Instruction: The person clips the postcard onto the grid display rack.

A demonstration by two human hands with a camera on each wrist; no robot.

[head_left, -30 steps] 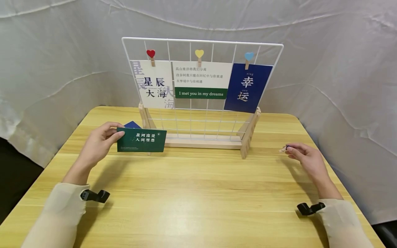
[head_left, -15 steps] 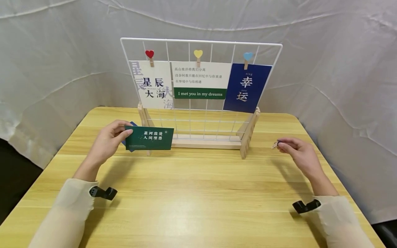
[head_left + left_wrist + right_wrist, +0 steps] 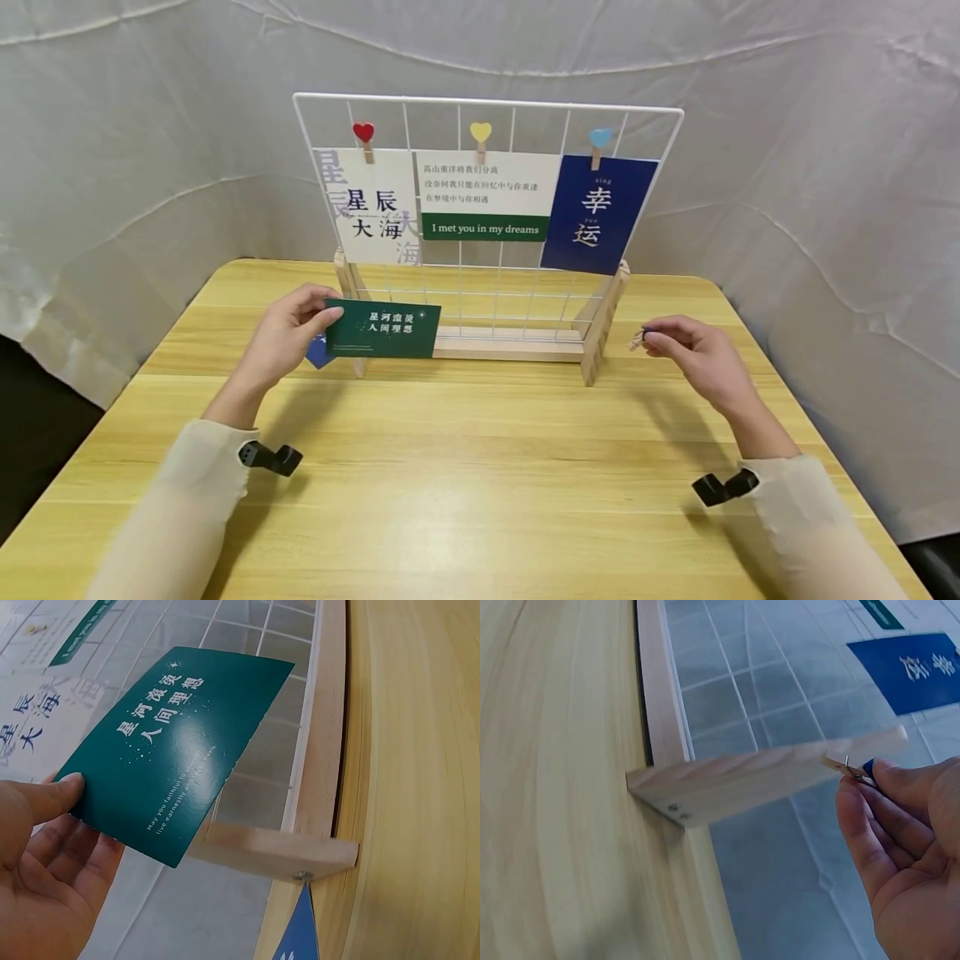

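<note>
My left hand (image 3: 279,343) holds a dark green card (image 3: 382,340) with white lettering by its left end, the thumb on the front. The card hangs in front of the lower left of a white wire grid rack (image 3: 495,104), apart from it in the left wrist view. Behind it, a blue card (image 3: 319,353) shows only partly on the table. Right of the rack, my right hand (image 3: 705,362) pinches a small wooden clothespin (image 3: 847,769) with a dark blue piece at its pinched end. The clothespin's tip points left, towards the rack.
On the grid hang a white card (image 3: 375,179), a white-and-green card (image 3: 487,187) and a blue card (image 3: 600,212). Red (image 3: 363,132), yellow (image 3: 481,132) and light-blue heart clothespins (image 3: 601,138) hold them. A wooden stand (image 3: 510,348) bears the grid on the table (image 3: 465,467).
My left hand has moved right and slightly up with the green card, uncovering part of the lower blue card. My right hand has moved left and slightly up with the clothespin.
</note>
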